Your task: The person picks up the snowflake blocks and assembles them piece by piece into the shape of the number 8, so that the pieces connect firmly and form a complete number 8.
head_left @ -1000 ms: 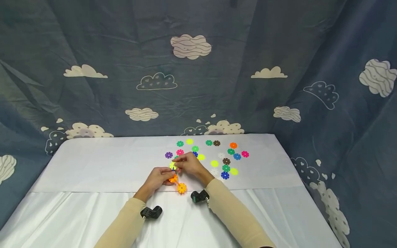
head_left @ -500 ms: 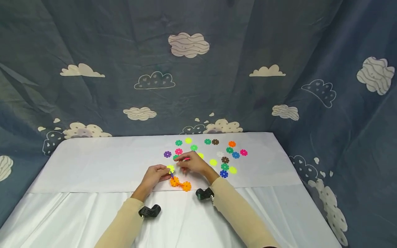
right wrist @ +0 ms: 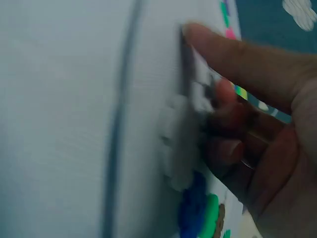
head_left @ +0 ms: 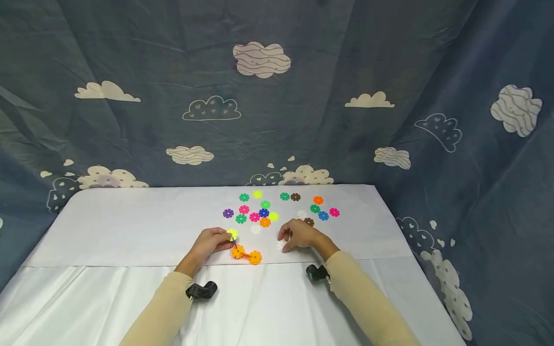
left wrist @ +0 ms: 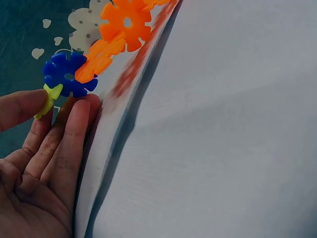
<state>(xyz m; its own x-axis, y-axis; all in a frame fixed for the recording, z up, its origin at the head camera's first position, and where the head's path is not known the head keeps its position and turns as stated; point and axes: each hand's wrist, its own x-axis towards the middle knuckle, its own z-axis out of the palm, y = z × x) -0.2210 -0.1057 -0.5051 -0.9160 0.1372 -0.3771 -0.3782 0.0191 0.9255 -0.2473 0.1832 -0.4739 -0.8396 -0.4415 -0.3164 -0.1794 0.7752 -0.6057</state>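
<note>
In the left wrist view my left hand [left wrist: 47, 163] pinches a yellow flower-shaped disc [left wrist: 49, 100] between thumb and fingers. It is slotted to a blue disc [left wrist: 68, 77], which joins a chain of orange discs [left wrist: 125, 22]. This chain hangs beyond the fingertips toward the middle in the head view. My right hand [head_left: 303, 235] is low over the table with bent fingers. Its thumb and index finger stand apart around a white disc [head_left: 280, 245]. The right wrist view is blurred, and contact with the white disc [right wrist: 178, 144] is unclear there.
Several loose discs lie on the white table, among them a purple disc [head_left: 228, 213], an orange disc [head_left: 265, 222] and a brown disc [head_left: 295, 197]. Another white disc [head_left: 256, 229] lies between the hands. A cloud-patterned curtain [head_left: 303, 120] stands behind the table.
My right hand has left the linked discs and moved right to the white disc. My left hand keeps the yellow disc, having shifted slightly left in view, while the orange discs have swung rightward.
</note>
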